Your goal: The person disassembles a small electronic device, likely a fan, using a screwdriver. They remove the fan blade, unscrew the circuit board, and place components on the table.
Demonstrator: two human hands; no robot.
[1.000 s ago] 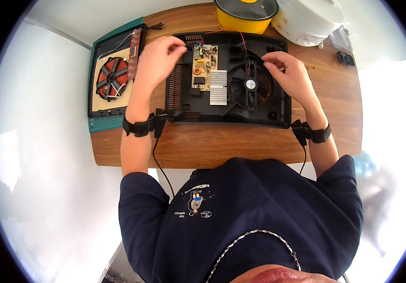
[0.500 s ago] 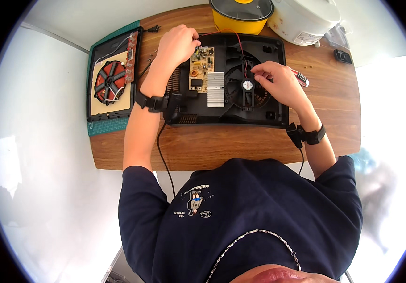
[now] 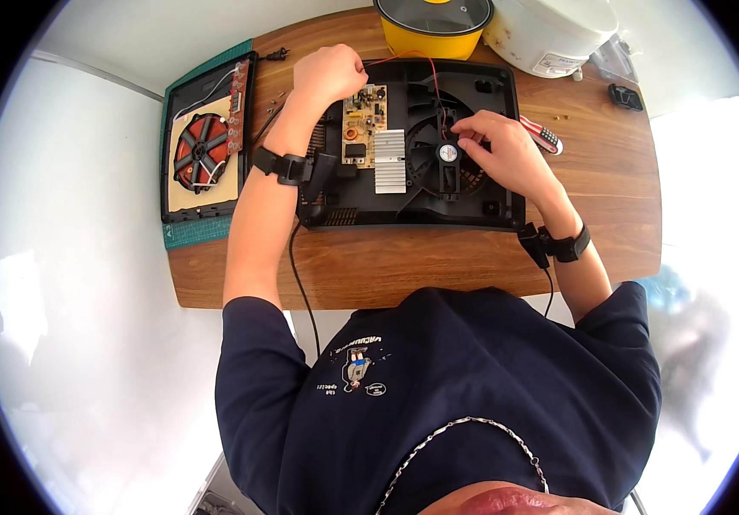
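Observation:
A black plastic housing (image 3: 361,210) lies open on the table, with a tan circuit board (image 3: 356,112), a silver heat sink (image 3: 390,163) and a black fan (image 3: 448,176) inside. My left hand (image 3: 331,75) is closed at the housing's far edge, above the circuit board. From its fingers a thin red wire (image 3: 435,75) arcs over to the fan. At the fan's hub my right hand (image 3: 502,148) is bent in a pinch, fingertips beside the wire's lower end. Whatever sits between those fingertips is too small to make out.
To the left, a second housing half (image 3: 165,184) with a red-and-black coil (image 3: 201,153) rests on a green cutting mat (image 3: 193,234). A yellow pot (image 3: 430,41) and a white appliance (image 3: 550,34) stand behind. A red-handled tool (image 3: 543,137) and small screws (image 3: 563,117) lie right.
My left hand has turned slightly at the wrist and its fingers look more tightly curled. The right hand stays by the fan's hub, almost unmoved. The view has shifted a little.

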